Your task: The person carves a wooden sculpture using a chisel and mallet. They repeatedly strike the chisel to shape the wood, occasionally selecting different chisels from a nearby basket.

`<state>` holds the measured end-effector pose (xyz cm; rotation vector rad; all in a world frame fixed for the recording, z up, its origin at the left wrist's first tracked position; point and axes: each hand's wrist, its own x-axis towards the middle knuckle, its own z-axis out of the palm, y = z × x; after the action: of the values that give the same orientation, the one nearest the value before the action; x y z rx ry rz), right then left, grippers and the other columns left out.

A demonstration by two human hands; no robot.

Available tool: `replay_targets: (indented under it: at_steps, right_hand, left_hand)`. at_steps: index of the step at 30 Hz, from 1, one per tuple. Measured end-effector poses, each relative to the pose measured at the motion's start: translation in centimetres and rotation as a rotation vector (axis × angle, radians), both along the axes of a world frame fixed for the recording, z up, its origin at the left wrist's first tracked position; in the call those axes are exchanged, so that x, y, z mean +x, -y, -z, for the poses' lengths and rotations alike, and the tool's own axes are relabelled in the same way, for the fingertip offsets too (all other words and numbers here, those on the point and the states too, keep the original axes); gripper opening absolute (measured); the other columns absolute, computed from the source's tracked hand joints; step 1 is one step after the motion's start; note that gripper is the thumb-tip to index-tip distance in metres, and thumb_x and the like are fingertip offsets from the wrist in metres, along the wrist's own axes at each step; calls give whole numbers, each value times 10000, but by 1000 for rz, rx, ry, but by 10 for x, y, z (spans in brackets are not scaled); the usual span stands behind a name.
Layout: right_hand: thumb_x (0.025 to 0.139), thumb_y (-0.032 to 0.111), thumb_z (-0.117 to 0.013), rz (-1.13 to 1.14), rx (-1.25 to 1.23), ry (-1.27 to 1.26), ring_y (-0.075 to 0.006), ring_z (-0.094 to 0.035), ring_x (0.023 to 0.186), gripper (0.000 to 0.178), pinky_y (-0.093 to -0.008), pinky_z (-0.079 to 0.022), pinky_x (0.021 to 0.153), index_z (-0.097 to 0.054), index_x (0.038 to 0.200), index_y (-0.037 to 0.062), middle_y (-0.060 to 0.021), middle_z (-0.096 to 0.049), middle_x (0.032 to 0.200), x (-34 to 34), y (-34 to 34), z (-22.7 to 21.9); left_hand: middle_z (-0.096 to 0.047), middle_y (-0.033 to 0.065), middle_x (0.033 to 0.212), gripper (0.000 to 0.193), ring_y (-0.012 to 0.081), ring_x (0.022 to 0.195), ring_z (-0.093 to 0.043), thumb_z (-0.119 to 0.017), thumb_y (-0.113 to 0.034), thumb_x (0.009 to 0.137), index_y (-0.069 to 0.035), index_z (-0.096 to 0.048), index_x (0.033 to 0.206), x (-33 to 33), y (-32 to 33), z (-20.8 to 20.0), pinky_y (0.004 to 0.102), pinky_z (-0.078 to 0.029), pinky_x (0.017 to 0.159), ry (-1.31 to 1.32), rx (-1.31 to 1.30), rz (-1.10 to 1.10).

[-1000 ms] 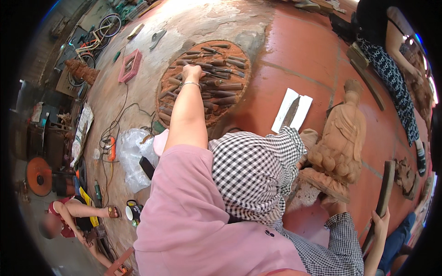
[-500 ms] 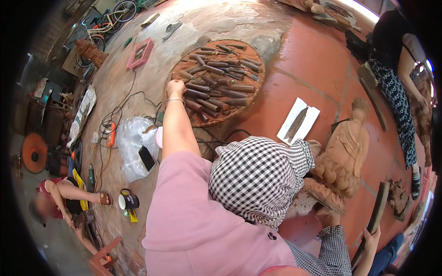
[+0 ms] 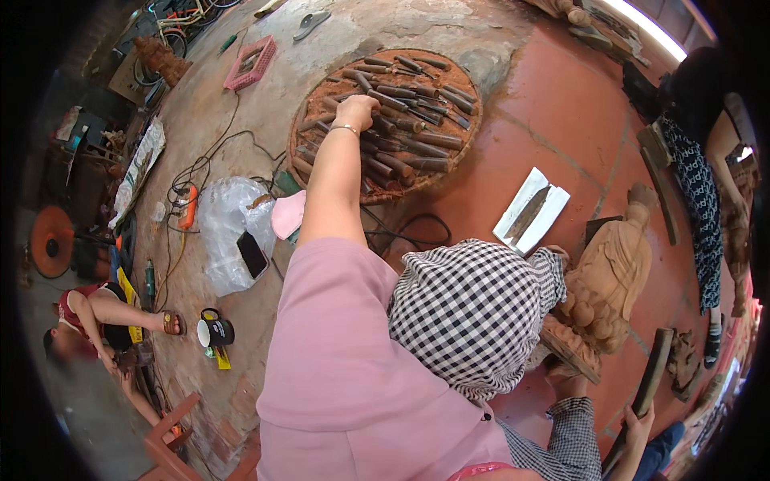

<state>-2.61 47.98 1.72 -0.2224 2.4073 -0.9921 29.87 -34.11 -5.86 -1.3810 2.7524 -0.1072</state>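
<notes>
While the right hand (image 3: 639, 427) is gripping a wooden bar (image 3: 654, 367), I am resting the left hand (image 3: 358, 111) among brown-handled tools (image 3: 438, 139), its grip impossible to tell.

Tool handles (image 3: 437, 140) — wood, plastic bag (image 3: 220, 228) — glossy

Flr (image 3: 553, 120): rnd tray (image 3: 333, 84) w/ tools (image 3: 437, 139), blk mug (image 3: 220, 330), pink bskt (image 3: 243, 83).

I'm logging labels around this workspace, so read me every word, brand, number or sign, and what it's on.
No text reads clearly.
Long yellow strip beside the seated person: dark marks, too blurred.
Round black mug with white inside: faint marks, too small.
Black-and-white patterned trousers: letter-like shapes, too blurred.
</notes>
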Motion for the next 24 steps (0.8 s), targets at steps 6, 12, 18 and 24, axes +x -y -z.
replay_targets:
  at_steps: [6, 12, 18, 24]
  right_hand:
    - [821, 31, -671, 24, 40, 34, -74, -505, 617, 412, -228, -413, 554, -539, 1211, 12, 16, -503, 752, 18, 27, -21]
    - [819, 10, -660, -11, 53, 69, -80, -508, 626, 460, -230, -422, 565, -522, 1258, -1, 12, -512, 763, 20, 29, -20]
    - [811, -5, -654, -32, 46, 76, -78, -502, 622, 375, -225, -417, 569, -538, 1167, 13, 14, -506, 751, 22, 36, -23]
    - [810, -17, -648, -46, 53, 85, -78, -490, 622, 343, -229, -401, 563, -540, 1132, 22, 22, -487, 745, 20, 28, -22]
  left_hand:
    - [-665, 139, 1108, 240, 330, 1051, -644, -621, -51, 841, -98, -607, 1075, -12, 3, 15, 457, -544, 848, 239, -3, 137]
    - [-672, 210, 924, 268, 421, 855, -666, -557, -165, 952, -38, -425, 1147, 4, -5, -1, 494, -542, 732, -154, -79, 313]
    - [-665, 224, 867, 310, 393, 756, -693, -565, -194, 967, 11, -391, 1120, -24, -5, -39, 468, -550, 584, -878, -13, 62]
    - [-645, 163, 950, 316, 277, 828, -716, -679, -55, 906, 31, -421, 1066, -59, -30, -51, 329, -645, 666, -1573, 650, 10]
